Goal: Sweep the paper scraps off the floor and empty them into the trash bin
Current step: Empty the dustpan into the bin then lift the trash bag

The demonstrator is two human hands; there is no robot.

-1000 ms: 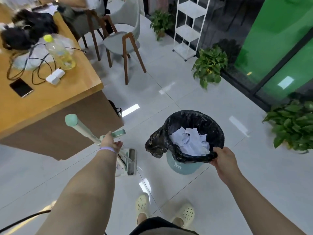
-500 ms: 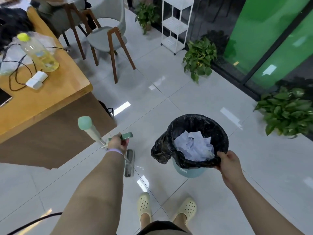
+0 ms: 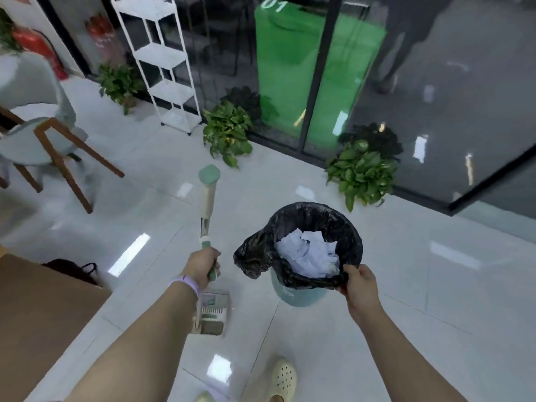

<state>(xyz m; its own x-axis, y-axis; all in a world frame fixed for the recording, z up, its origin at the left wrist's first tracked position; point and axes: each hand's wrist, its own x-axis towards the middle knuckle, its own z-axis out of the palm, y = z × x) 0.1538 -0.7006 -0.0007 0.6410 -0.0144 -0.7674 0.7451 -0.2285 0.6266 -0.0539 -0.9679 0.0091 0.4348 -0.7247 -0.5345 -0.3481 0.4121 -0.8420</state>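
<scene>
A teal trash bin lined with a black bag stands on the white tiles in front of me. White paper scraps lie piled inside it. My right hand grips the bag's near rim. My left hand holds the green and beige handles of the broom and dustpan set, which stand nearly upright just left of the bin. The dustpan and brush head hang low by the floor below my left hand.
A brown wooden desk side fills the lower left, with a dark bag beside it. A grey chair stands at the left. A white shelf rack and potted plants line the glass wall behind.
The view has swung right, away from the desk top. My left hand brought the broom and dustpan closer to the bin, their handles now upright. My right hand keeps hold of the bag rim.
</scene>
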